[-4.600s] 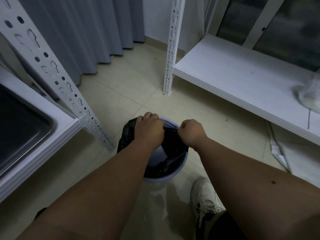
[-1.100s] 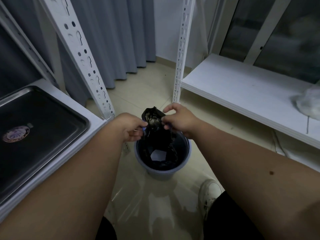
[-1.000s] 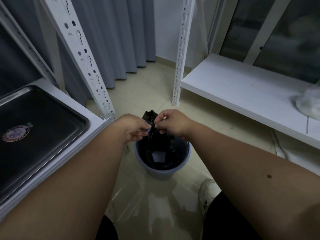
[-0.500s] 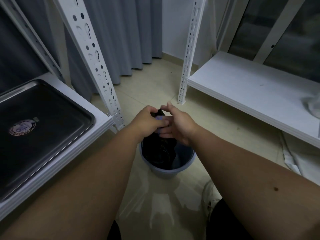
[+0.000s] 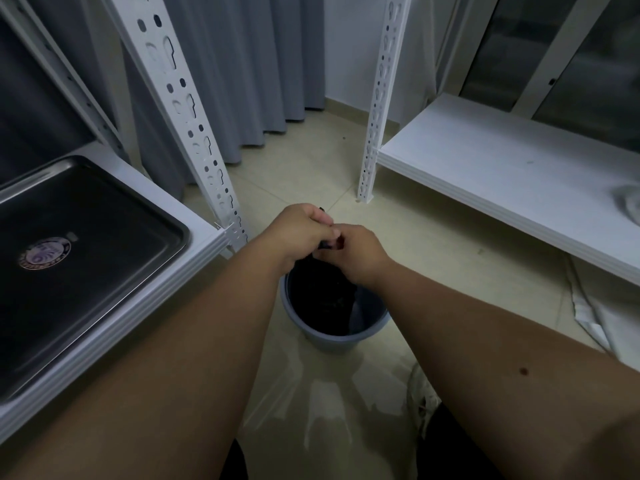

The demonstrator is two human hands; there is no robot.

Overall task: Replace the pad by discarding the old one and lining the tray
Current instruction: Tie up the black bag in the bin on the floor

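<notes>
A grey-blue bin (image 5: 346, 336) stands on the floor between two racks, with a black bin bag (image 5: 322, 296) hanging into it. My left hand (image 5: 299, 230) and my right hand (image 5: 356, 252) meet just above the bin, and both grip the gathered top of the bag, which is mostly hidden between my fingers. A dark metal tray (image 5: 121, 244) with a round sticker (image 5: 44, 252) lies on the white shelf at the left. It holds no pad. The old pad is not in view.
A perforated white rack post (image 5: 194, 133) rises beside the tray, and another post (image 5: 377, 109) stands at the back. A low white shelf (image 5: 502, 174) at the right carries a pale bundle (image 5: 628, 202). White sheeting (image 5: 602, 317) lies under it. My shoe (image 5: 420, 396) is near the bin.
My hands have drawn together and lifted the bag's gathered top slightly above the bin. The bag's open mouth has closed into a bunch between my fingers.
</notes>
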